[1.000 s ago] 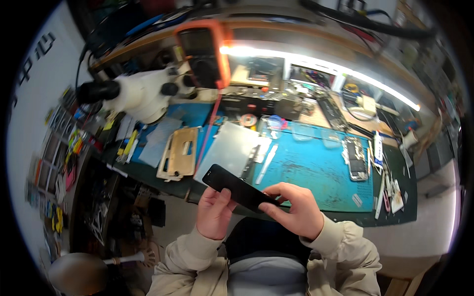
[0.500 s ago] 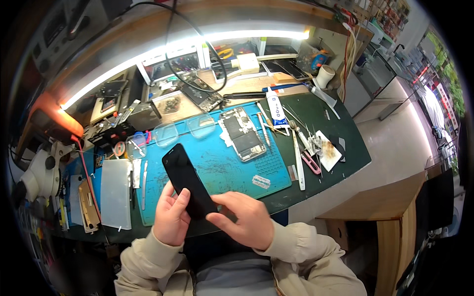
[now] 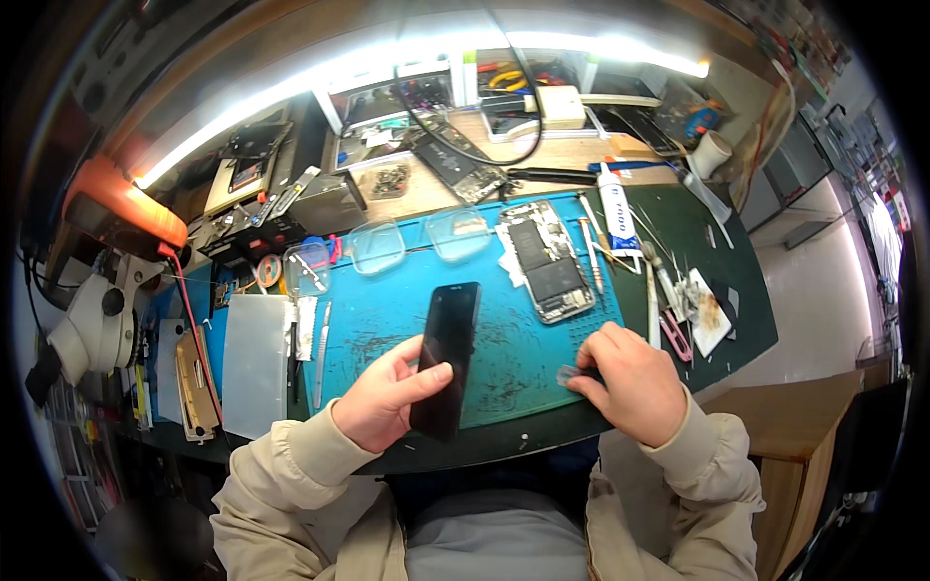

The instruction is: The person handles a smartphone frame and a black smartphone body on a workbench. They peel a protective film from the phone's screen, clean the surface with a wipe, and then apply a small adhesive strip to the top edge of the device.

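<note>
My left hand (image 3: 383, 395) grips a black phone screen panel (image 3: 448, 356) by its lower half, holding it upright over the blue work mat (image 3: 387, 310). My right hand (image 3: 628, 380) rests on the mat's front right edge, fingers pinched on a small clear plastic piece (image 3: 570, 374). An opened phone body (image 3: 547, 261) with its insides exposed lies on the mat beyond my right hand.
Two clear trays (image 3: 376, 245) sit at the mat's back. A white glue tube (image 3: 613, 210), tweezers and small tools (image 3: 666, 290) lie on the green mat to the right. A microscope (image 3: 92, 315) and an orange meter (image 3: 121, 205) stand at left. A grey plate (image 3: 257, 360) lies at left.
My right hand has let go of the black panel and dropped to the mat's right edge onto the small clear piece. The left hand alone holds the panel. The view has swung right.
</note>
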The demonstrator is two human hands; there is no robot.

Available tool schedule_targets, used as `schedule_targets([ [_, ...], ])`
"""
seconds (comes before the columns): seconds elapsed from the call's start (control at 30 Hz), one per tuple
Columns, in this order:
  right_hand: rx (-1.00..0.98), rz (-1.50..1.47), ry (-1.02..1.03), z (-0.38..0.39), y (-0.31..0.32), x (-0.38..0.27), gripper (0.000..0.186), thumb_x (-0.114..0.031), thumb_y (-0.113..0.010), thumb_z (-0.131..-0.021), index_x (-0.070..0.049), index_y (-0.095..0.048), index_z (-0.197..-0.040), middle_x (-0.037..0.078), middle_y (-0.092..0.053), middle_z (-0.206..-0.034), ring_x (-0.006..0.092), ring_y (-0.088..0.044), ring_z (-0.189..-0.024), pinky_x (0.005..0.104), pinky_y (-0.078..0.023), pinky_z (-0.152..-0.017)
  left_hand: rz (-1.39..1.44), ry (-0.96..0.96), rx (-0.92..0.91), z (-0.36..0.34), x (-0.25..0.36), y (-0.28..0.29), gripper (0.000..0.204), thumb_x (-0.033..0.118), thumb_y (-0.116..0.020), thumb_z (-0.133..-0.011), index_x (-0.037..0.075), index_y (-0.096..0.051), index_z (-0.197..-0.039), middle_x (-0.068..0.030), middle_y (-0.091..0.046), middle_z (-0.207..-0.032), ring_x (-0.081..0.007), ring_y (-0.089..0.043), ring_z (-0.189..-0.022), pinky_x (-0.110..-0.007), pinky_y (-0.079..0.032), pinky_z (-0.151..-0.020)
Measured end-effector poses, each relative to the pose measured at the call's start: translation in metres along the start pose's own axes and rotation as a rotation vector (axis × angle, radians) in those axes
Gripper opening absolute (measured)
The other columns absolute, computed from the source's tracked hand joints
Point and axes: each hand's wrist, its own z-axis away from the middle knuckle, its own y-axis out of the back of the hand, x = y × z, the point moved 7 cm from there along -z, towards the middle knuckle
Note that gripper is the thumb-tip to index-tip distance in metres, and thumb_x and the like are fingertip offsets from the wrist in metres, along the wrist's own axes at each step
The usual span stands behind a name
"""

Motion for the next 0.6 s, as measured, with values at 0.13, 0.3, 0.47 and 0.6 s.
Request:
schedule_targets([
  [0.13, -0.122, -0.21, -0.071, -0.009, -0.004, -0.006, 0.023, -0.013, -0.079, -0.079, -0.007, -0.059, -0.09, 0.007, -0.064, -0.083, 0.0219, -0.065, -0.075, 0.0321, -0.051, -0.063, -0.001, -0.026, 0.011, 0.003, 0.004, 0.008, 0.048, 0.015, -0.068, -0.094, 0.004, -0.046, -0.136, -0.0056, -0.062, -0.122, -0.0154, -0.062, -0.109, -0.033, -0.05, -0.096],
  [0.3, -0.023, -1.002, -0.203, -0.053, -0.013, -0.027, 0.019, -0.005, -0.074, -0.088, -0.001, -0.065, -0.104, 0.002, -0.066, -0.082, 0.0071, -0.062, -0.072, 0.022, -0.05, -0.063, 0.042, -0.059, 0.034, 0.003, 0.013, 0.02, 0.046, 0.012, -0.067, -0.094, 0.003, -0.049, -0.135, -0.0057, -0.063, -0.124, -0.0135, -0.061, -0.11, -0.032, -0.049, -0.097],
  [0.47, -0.113, -1.116, -0.125, -0.106, -0.029, -0.05, 0.016, -0.008, -0.069, -0.094, 0.001, -0.066, -0.107, 0.0, -0.067, -0.089, 0.0026, -0.058, -0.075, 0.0177, -0.045, -0.064, 0.076, -0.093, 0.079, 0.003, 0.019, 0.029, 0.037, 0.014, -0.069, -0.093, 0.003, -0.053, -0.124, -0.0052, -0.065, -0.115, -0.0137, -0.062, -0.105, -0.031, -0.051, -0.092],
  [0.6, -0.053, -1.216, -0.124, -0.113, -0.046, -0.049, 0.018, -0.008, -0.068, -0.094, 0.001, -0.066, -0.109, 0.001, -0.069, -0.094, 0.0037, -0.06, -0.082, 0.0191, -0.047, -0.071, 0.079, -0.06, 0.116, 0.001, 0.011, 0.04, 0.033, 0.015, -0.069, -0.093, 0.004, -0.053, -0.12, -0.0046, -0.065, -0.113, -0.0131, -0.062, -0.103, -0.031, -0.052, -0.091],
])
